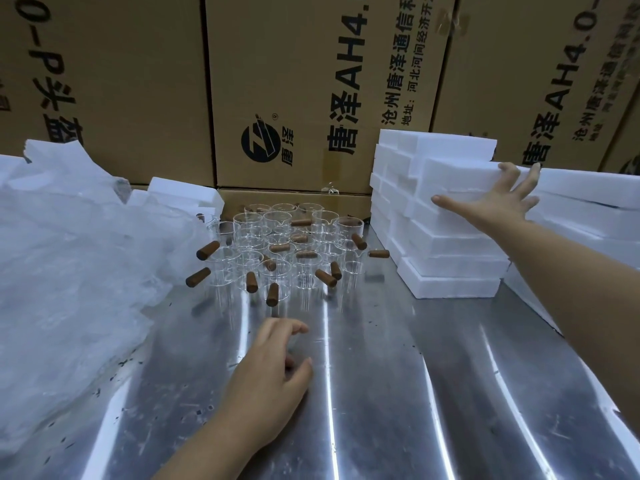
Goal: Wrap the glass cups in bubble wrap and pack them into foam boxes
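On the steel desk [398, 393], my right hand [498, 199] lies spread against a foam box [457, 176] high in the stack [450, 268], fingers straight. My left hand [273, 372] rests loosely curled, holding nothing, just before the clustered glass cups [284, 251]. Bubble wrap [69, 254] lies left.

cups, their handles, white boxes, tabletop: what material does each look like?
Cups: clear glass, see-through with bright rim glints. Handles: brown and matte, likely wood, though coated plastic is possible. Boxes: white expanded foam, with grainy matte faces and rough edges. Table: sheet metal, probably stainless, with streaked mirror-like reflections.
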